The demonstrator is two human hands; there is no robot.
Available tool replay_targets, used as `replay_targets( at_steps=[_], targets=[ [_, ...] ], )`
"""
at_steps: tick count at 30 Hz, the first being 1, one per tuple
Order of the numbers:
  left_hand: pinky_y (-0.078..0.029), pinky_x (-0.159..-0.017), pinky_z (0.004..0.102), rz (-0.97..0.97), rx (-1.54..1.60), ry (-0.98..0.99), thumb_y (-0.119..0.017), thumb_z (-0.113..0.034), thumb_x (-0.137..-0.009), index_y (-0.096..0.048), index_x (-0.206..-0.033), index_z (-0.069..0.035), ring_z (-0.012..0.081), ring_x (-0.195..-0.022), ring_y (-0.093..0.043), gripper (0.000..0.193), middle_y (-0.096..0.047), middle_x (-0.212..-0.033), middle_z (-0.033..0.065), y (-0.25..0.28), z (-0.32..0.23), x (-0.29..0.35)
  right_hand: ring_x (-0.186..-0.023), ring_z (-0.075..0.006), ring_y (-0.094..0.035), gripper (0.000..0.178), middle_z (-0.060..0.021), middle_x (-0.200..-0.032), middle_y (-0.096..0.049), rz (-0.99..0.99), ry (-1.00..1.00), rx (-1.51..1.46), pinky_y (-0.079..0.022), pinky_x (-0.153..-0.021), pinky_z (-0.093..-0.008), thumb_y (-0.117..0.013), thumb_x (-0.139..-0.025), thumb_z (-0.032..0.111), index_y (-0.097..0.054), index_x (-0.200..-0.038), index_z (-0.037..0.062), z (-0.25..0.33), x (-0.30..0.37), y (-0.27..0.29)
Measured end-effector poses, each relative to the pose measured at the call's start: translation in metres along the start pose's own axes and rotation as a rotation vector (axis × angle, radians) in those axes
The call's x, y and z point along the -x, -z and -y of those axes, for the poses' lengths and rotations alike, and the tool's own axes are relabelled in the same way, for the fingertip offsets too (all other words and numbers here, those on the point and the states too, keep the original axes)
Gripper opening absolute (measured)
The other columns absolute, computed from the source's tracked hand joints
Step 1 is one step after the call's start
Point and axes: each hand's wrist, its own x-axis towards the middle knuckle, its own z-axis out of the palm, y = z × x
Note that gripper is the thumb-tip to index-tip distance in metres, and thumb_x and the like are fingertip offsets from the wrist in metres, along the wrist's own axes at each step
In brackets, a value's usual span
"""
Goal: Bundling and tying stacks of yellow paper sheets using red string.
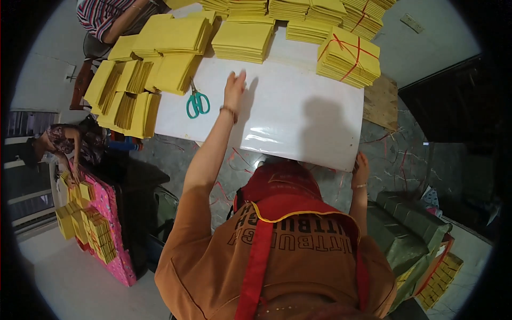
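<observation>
My left hand point(234, 89) is over the white tabletop point(288, 101), its fingers stretched forward and holding nothing. To its left lie scissors point(198, 105) with green handles, blades pointing away from me. Ahead of that hand sits a stack of yellow envelopes point(241, 41). My right hand point(361, 169) is low at the table's near right corner, touching or close to its edge, with fingers extended and no object visible in it. A bundle of yellow envelopes point(349, 57) tied with red string stands at the right side of the table.
More yellow stacks point(170, 37) cover the table's far and left sides. A person in a striped top point(109, 16) sits at the far left. Another person point(69, 141) handles yellow stacks on a pink table point(125, 256). Green-covered stacks point(405, 224) stand at my right.
</observation>
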Motion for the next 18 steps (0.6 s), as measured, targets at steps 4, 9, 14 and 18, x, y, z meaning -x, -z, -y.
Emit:
replay_targets(
  at_steps=[4,9,14,18],
  targets=[
    [-0.034,-0.089,0.0335,-0.336,0.103,0.131,-0.065,-0.052,-0.065,-0.02,-0.127,0.003,0.0243,-0.107,-0.04,0.095,-0.035,-0.122,0.0169,-0.012,-0.023,-0.112,-0.107,-0.021,-0.044,0.047,-0.0062,-0.123,-0.044,-0.079,-0.021,-0.002,-0.033,-0.088,-0.0362,-0.052,-0.082,0.032,-0.041,-0.123,0.0109,-0.029,0.042,0.028],
    [-0.03,-0.097,0.0421,-0.68,-0.066,0.472,-0.076,-0.047,-0.052,-0.008,-0.133,0.001,0.0366,-0.117,-0.034,0.117,-0.011,-0.137,0.0225,-0.021,-0.041,-0.153,-0.102,-0.0187,-0.046,0.044,-0.0027,-0.12,-0.046,-0.279,-0.138,-0.104,-0.034,-0.084,-0.0358,-0.053,-0.082,0.034,-0.044,-0.121,0.0154,-0.058,0.079,0.067],
    [-0.042,-0.087,0.0424,-0.725,0.154,0.418,-0.078,-0.03,-0.053,-0.016,-0.13,-0.002,0.0359,-0.109,-0.042,0.103,-0.022,-0.132,0.0239,-0.027,-0.045,-0.142,-0.096,-0.0162,-0.049,0.039,0.0009,-0.109,-0.052,-0.345,-0.158,-0.209,-0.036,-0.081,-0.0345,-0.055,-0.082,0.032,-0.048,-0.116,0.0154,-0.059,0.07,0.071],
    [-0.042,-0.085,0.041,-0.672,0.381,0.253,-0.074,-0.019,-0.058,-0.016,-0.128,-0.002,0.0349,-0.097,-0.048,0.093,-0.042,-0.115,0.0238,-0.033,-0.04,-0.142,-0.089,-0.0127,-0.05,0.032,0.0008,-0.103,-0.053,-0.371,0.084,-0.061,-0.038,-0.074,-0.0317,-0.053,-0.083,0.027,-0.05,-0.113,0.0134,-0.029,0.049,0.048]
  ],
)
